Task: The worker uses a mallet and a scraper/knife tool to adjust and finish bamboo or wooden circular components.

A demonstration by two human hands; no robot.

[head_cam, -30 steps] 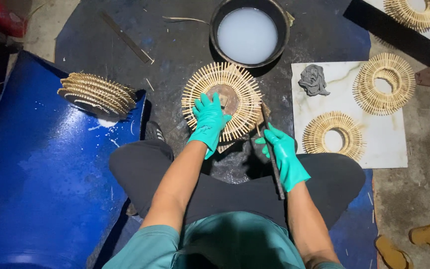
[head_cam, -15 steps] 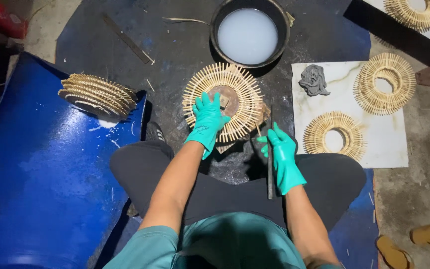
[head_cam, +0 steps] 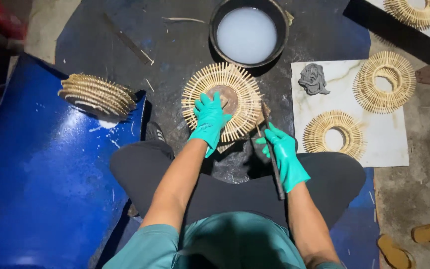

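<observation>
A round ring of radiating wooden sticks [head_cam: 235,87] with a brown disc at its centre lies flat on the dark mat in front of me. My left hand [head_cam: 209,119], in a teal glove, presses down on the ring's near side with fingers spread. My right hand [head_cam: 284,155], also gloved, grips a long thin dark tool [head_cam: 270,149] whose tip touches the ring's right edge. I sit cross-legged just behind the ring.
A black basin of milky liquid [head_cam: 247,34] stands beyond the ring. A white tile [head_cam: 389,134] on the right bears two finished stick rings and a grey lump [head_cam: 313,79]. A stack of rings [head_cam: 95,94] rests on blue sheeting at left. Sandals lie at lower right.
My right hand has shifted the tool slightly, keeping its tip at the ring's right edge. My left hand stays pressed on the ring.
</observation>
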